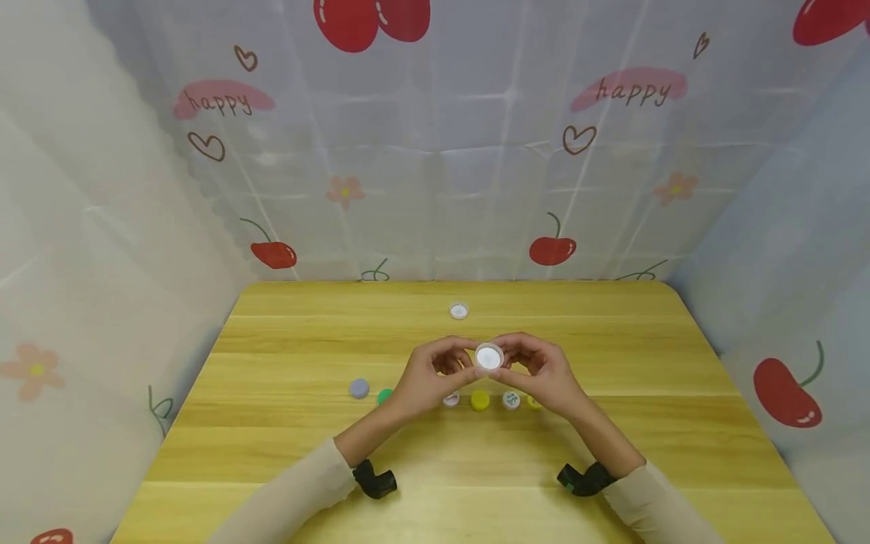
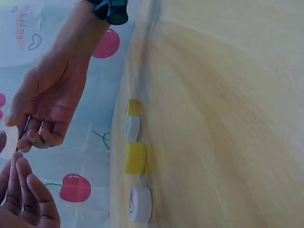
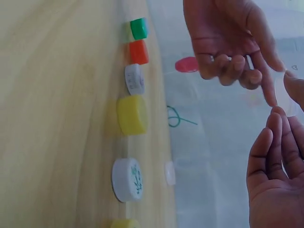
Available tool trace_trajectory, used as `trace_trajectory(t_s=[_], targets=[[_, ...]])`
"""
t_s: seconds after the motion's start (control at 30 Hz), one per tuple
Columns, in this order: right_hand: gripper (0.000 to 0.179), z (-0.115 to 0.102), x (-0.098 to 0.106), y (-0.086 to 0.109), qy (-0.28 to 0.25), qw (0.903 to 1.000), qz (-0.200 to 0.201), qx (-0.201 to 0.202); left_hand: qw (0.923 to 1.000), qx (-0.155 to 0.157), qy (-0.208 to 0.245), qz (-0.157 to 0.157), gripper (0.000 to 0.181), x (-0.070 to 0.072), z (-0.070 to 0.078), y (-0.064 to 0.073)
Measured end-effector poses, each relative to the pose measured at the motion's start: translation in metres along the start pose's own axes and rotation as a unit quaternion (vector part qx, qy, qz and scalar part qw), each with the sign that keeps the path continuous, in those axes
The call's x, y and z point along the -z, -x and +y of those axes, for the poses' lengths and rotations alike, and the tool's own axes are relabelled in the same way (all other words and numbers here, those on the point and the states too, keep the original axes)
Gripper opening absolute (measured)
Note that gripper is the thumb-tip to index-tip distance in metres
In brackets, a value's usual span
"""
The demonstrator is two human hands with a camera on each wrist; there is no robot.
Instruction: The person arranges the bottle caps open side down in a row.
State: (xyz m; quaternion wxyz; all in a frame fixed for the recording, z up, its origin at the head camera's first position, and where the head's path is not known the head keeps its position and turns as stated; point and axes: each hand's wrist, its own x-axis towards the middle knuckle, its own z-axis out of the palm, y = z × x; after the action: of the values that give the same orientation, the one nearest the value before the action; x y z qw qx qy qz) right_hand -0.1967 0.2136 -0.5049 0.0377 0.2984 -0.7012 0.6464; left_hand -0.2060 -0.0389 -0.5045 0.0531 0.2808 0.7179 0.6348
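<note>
Above the table, both hands hold a small round white cap [image 1: 489, 357] with a clear rim, its hollow side toward the head camera. My left hand [image 1: 430, 378] pinches its left edge between thumb and fingers; my right hand [image 1: 544, 374] does the same on the right. In the left wrist view only part of the cap [image 2: 10, 142] shows at the frame edge. Below the hands stands a row of bottle caps: grey [image 1: 359, 388], green [image 1: 384, 396], orange [image 3: 138, 52], white printed [image 1: 451, 399], yellow [image 1: 479, 400], white with green print [image 1: 511, 400] and another yellow [image 1: 534, 403].
A similar white cap with a clear rim [image 1: 459, 310] lies near the back of the wooden table [image 1: 306, 332]. Cherry-patterned curtains [image 1: 435, 174] enclose the back and both sides. A dark wrist camera mount [image 1: 375, 480] sits at the left wrist, another [image 1: 584, 480] at the right.
</note>
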Motion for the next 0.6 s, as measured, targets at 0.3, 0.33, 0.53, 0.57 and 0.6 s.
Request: trace_trajectory(t_s=[0.3,0.33,0.53,0.57,0.6], targets=[[0.040,-0.006,0.003,0.004,0.039,0.9981,-0.043,-0.021,0.9846,0.134,0.103,-0.045,0.025,0.011,0.005,-0.003],[0.040,-0.007,0.003,0.004,0.043,0.9976,-0.050,-0.024,0.9825,0.145,0.104,-0.054,0.025,0.012,0.005,-0.004],[0.040,-0.004,0.002,0.006,0.065,0.9949,-0.070,-0.031,0.9758,0.174,0.086,-0.101,0.025,0.018,0.002,-0.005],[0.040,-0.003,0.001,0.007,0.070,0.9945,-0.071,-0.033,0.9758,0.175,0.078,-0.105,0.025,0.019,0.002,-0.005],[0.040,-0.002,0.001,0.007,0.074,0.9942,-0.071,-0.034,0.9760,0.176,0.070,-0.108,0.025,0.020,0.002,-0.005]])
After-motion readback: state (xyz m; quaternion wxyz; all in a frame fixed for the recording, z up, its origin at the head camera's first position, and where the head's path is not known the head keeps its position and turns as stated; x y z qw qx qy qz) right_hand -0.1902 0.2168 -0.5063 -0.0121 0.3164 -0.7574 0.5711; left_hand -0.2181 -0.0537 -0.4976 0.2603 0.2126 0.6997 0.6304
